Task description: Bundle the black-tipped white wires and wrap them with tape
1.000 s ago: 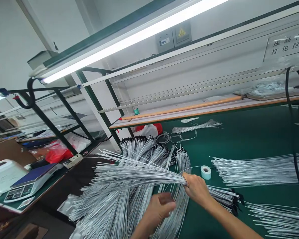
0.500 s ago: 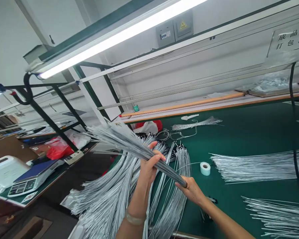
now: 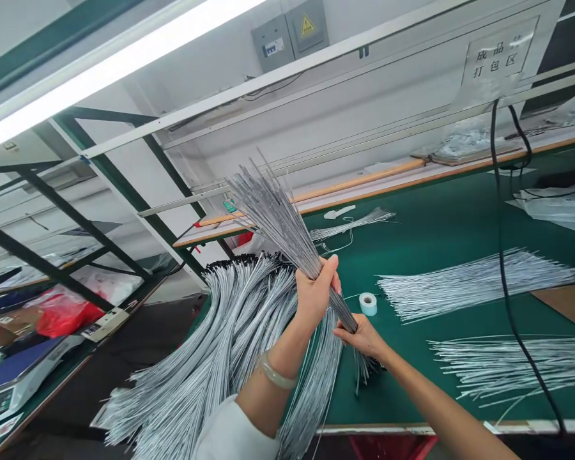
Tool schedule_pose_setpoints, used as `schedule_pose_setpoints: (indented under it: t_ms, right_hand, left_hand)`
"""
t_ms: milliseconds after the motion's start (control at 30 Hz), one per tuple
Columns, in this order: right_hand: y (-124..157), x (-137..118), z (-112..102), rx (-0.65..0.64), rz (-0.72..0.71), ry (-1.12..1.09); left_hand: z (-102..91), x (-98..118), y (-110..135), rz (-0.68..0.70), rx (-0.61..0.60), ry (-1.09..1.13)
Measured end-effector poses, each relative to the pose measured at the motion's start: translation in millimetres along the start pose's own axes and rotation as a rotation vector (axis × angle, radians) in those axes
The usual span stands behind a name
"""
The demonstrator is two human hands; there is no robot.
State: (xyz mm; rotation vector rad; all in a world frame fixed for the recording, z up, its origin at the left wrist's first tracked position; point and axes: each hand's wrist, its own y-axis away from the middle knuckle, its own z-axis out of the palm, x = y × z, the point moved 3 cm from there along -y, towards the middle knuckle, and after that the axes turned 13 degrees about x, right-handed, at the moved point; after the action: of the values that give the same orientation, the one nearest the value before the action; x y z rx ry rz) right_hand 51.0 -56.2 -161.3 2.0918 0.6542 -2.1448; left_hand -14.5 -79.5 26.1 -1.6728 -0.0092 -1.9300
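Observation:
A bundle of thin grey wires (image 3: 280, 220) slants up and to the left in front of me, its upper ends fanned out. My left hand (image 3: 317, 289) is wrapped round the middle of it. Lower down, my right hand (image 3: 361, 335) grips the narrow end of the same bundle. Below my hands, a large heap of similar grey wires (image 3: 230, 332) with black ends spills over the table's front edge. A small roll of white tape (image 3: 368, 303) stands just beyond my right hand.
Two loose stacks of wires lie right, one farther back (image 3: 469, 284), one nearer (image 3: 522, 367). A smaller bunch (image 3: 354, 223) rests at the back. A black cable (image 3: 503, 255) hangs over the green table (image 3: 441, 236). A scale (image 3: 23, 383) sits on the left bench.
My view has turned to the right. The held bundle has tipped more upright, its fanned end swinging up and right. Both hands have stayed closed on it.

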Motion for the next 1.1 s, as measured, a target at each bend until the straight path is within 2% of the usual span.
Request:
schedule_pose_setpoints:
  t_ms: [167, 333, 467, 667, 933, 1000, 1100]
  right_hand:
    - [7.6, -7.0, -15.1, 0.006, 0.004, 0.025]
    - [13.7, -11.2, -26.4, 0.003, -0.047, 0.008]
    - [21.5, -1.0, -32.0, 0.055, -0.097, 0.005]
    - [38.4, 24.3, -28.0, 0.099, -0.096, 0.143]
    - [38.7, 41.1, -24.5, 0.199, -0.097, 0.138]
    - [38.4, 43.7, -24.5, 0.186, -0.084, 0.117]
    - [38.7, 46.8, -22.4, 0.102, -0.050, 0.104]
  left_hand:
    - [15.7, 2.1, 1.5, 0.034, -0.066, -0.129]
    - [18.7, 4.0, 3.9, 0.029, -0.084, -0.166]
    - [19.9, 5.2, 8.2, 0.030, -0.102, -0.173]
    - [17.7, 3.1, 12.7, 0.011, -0.098, -0.139]
    - [14.6, 2.2, 14.7, 0.057, -0.277, -0.105]
    - [14.2, 0.2, 14.8, 0.051, -0.329, -0.065]
    - [11.5, -2.4, 13.3, 0.062, -0.354, -0.013]
